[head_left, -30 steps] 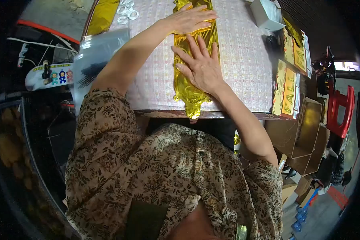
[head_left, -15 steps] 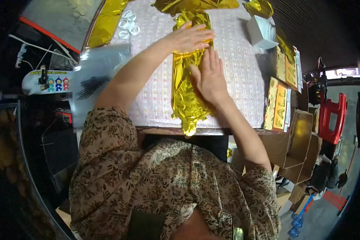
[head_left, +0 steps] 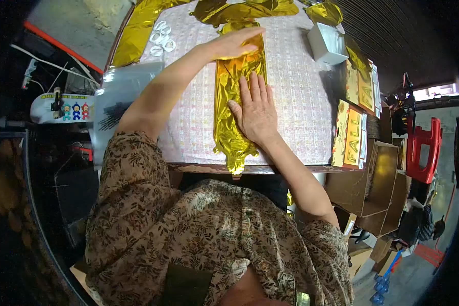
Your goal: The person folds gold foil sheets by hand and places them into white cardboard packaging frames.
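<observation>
A folded gold foil balloon (head_left: 228,109) lies lengthwise on the cloth-covered table, its narrow crinkled end hanging over the front edge. My right hand (head_left: 258,113) rests flat on its right side, fingers stretched toward the far end. Across the upper part of the foil reaches my left hand (head_left: 237,45), slightly blurred, with fingers extended and the hand tipped on edge; whether it touches the foil is hard to tell. Neither hand grips anything.
More gold foil (head_left: 245,11) lies along the far edge and left side. White ribbon rings (head_left: 161,38) and clear plastic bags (head_left: 122,86) sit on the left. At right stand a white box of cards (head_left: 326,45) and printed FALL packs (head_left: 349,133), with cardboard boxes (head_left: 382,173) below.
My left hand has tipped from flat onto its edge and shifted slightly toward the far end. My right hand has slid nearer to me along the foil.
</observation>
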Demonstrator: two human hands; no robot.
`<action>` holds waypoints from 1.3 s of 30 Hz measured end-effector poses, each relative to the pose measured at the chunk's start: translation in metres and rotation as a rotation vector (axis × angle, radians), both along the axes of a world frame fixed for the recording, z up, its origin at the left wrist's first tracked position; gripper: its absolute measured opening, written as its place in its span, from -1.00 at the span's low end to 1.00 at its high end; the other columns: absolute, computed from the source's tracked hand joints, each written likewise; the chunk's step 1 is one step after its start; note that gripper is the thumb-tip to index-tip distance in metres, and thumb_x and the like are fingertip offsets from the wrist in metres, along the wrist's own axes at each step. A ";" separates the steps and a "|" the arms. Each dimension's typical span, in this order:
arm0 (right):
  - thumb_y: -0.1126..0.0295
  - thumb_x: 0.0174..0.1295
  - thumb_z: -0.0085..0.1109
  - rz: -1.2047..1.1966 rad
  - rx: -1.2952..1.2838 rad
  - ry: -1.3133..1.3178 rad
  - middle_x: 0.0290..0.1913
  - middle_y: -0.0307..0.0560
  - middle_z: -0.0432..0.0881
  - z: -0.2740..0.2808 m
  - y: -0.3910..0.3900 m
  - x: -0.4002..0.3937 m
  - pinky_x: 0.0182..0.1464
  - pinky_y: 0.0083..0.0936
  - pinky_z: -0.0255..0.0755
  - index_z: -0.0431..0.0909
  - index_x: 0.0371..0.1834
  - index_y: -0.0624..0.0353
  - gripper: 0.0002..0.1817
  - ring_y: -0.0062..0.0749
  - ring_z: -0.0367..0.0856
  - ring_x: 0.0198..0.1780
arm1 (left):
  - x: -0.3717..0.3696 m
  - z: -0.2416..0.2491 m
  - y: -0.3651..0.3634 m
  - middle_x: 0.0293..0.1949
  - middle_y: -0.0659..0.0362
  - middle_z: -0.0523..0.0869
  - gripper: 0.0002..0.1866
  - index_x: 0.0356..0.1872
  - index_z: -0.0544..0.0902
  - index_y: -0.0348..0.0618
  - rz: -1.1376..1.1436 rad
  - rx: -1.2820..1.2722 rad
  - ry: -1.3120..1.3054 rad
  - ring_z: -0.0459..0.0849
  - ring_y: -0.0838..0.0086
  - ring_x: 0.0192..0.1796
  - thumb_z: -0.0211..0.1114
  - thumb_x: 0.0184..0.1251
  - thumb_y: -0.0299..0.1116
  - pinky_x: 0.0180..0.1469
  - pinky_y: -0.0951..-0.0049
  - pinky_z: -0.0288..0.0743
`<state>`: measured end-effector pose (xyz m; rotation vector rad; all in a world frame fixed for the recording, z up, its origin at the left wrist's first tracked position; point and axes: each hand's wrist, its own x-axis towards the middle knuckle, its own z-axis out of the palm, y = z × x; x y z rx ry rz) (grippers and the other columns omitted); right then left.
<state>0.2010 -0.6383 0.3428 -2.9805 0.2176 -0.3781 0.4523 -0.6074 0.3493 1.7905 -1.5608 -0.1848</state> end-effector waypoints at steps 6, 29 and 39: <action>-0.12 0.54 -0.19 0.002 0.018 -0.010 0.61 0.30 0.08 0.002 0.000 0.000 0.63 0.01 -0.18 0.09 0.61 0.24 -0.22 0.13 -0.02 0.64 | 0.015 0.006 -0.014 0.29 0.01 0.60 -0.59 0.28 0.55 -0.15 0.027 0.013 -0.295 0.53 0.09 0.34 0.10 0.56 -0.18 0.39 0.11 0.39; -0.12 0.53 -0.15 0.009 0.062 -0.014 0.61 0.29 0.07 0.008 -0.001 -0.001 0.62 -0.02 -0.16 0.12 0.61 0.23 -0.22 0.11 -0.02 0.64 | 0.079 0.037 -0.018 -0.14 0.07 0.84 -0.50 0.16 0.71 -0.12 0.270 0.104 -0.141 0.80 0.36 -0.11 0.35 0.37 0.02 0.06 0.39 0.60; -0.12 0.52 -0.14 0.005 0.039 -0.037 0.59 0.30 0.11 0.004 0.000 -0.001 0.62 -0.03 -0.14 0.15 0.59 0.24 -0.23 0.14 0.02 0.62 | 0.066 0.018 0.018 -0.29 0.02 0.82 -0.65 -0.33 0.82 -0.08 0.408 0.350 -0.191 0.79 0.16 -0.20 0.56 0.01 -0.03 -0.05 0.26 0.62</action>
